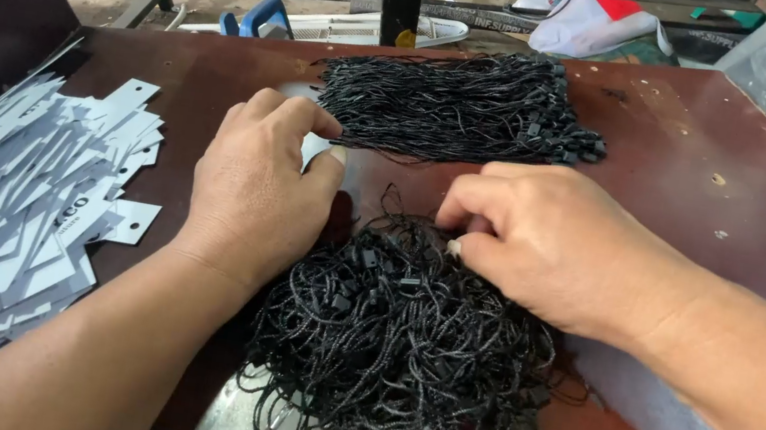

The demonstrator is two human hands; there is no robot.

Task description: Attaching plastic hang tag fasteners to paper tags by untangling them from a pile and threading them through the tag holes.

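I see bare desk (710, 193) open to the right, while white tags (11, 200) crowd the left, straight cords (460, 105) block ahead and tangled cords (393, 348) fill the middle.

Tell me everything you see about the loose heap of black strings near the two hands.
The tangled pile of black strings lies on the dark red-brown table, close to the camera. It is thin cord loops with small black plastic locks, all mixed up. The right hand rests on its upper edge, fingertips pinching into it; the left hand is at its upper left.
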